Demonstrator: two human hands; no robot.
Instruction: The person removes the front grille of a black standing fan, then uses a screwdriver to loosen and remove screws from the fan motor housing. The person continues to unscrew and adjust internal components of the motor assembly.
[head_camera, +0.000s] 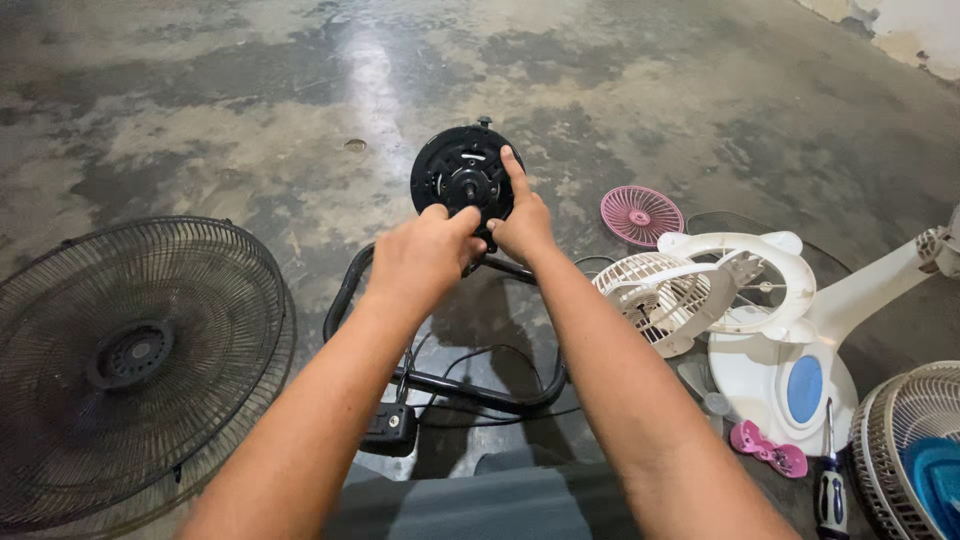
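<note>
Concrete floor (250, 120), grey, stained and glossy, runs to a peeling wall (915, 30) at its far right corner. Your left hand (425, 255) and right hand (522, 225) both grasp the black fan motor (458, 172) above its tube stand (440, 385), mid-floor; a black grille (130, 370) lies left.

You hold a round black fan motor (463, 175) up over the concrete floor (250, 110). Your left hand (425, 255) grips its lower edge, and your right hand (522, 222) clasps its right side with the forefinger stretched up across its face. Below it lies a black tube stand (440, 385) with a cord and a switch box (391, 428). A black fan guard (135, 365) lies at your left; a pink grille (641, 214), a white fan (745, 300) and a screwdriver (829, 480) lie at your right.
</note>
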